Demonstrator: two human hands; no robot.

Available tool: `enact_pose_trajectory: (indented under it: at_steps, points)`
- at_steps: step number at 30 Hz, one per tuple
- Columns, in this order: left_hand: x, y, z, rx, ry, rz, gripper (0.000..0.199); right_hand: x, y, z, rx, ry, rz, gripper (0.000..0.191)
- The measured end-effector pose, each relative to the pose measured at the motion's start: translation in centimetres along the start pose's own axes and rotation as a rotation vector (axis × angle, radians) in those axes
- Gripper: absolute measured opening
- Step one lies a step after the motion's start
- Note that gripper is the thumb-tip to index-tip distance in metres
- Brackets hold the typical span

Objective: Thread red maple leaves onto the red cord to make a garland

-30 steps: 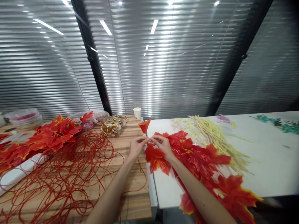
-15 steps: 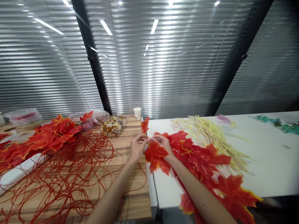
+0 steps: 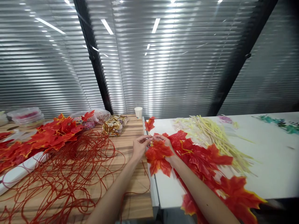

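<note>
Both hands meet over the seam between the two tables, fingertips almost touching. My left hand (image 3: pixel 140 145) is closed in a pinch on the thin stem of artificial maple leaves. My right hand (image 3: pixel 166 143) pinches the same stem from the other side. One small red maple leaf (image 3: pixel 149 124) points up beyond the fingers, and larger orange-red maple leaves (image 3: pixel 158 152) hang below them. The exact join between the fingertips is too small to make out. Under my right forearm lies a pile of red maple leaves (image 3: pixel 198 158), some reaching past the table's front edge.
Tangled red cord (image 3: pixel 70 168) spreads over the wooden table (image 3: pixel 133 205), beside more maple leaves (image 3: pixel 58 133). Gold wrappers (image 3: pixel 114 125) and a paper cup (image 3: pixel 138 112) stand farther back. Pale yellow strips (image 3: pixel 217 137) and green sprigs (image 3: pixel 280 123) lie on the white table (image 3: pixel 268 168).
The view has shifted slightly. The small upper leaf has turned and shows more of its face, and the lower leaves have spread a little. Both hands keep their pinch.
</note>
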State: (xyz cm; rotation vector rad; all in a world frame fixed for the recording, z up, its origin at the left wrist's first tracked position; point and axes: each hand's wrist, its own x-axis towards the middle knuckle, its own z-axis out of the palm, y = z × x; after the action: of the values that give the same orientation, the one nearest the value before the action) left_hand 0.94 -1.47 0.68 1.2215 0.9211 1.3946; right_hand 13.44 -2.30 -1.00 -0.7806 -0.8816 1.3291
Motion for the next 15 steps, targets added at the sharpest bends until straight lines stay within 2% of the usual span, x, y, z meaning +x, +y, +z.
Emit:
enact_pose_trajectory:
  at_steps: [5,10,15]
  points:
    - [0.3,-0.34,-0.54,0.019,-0.058,0.009,0.027,0.21,0.51,-0.18,0.065,-0.033,-0.002,0.015]
    - [0.24,-0.23,-0.69,-0.076,-0.191,0.064,0.024,-0.09,0.84,-0.44,0.058,-0.012,-0.058,0.018]
    - [0.35,-0.23,-0.54,-0.051,-0.138,-0.001,0.024,0.14,0.39,-0.57,0.037,-0.034,-0.001,0.018]
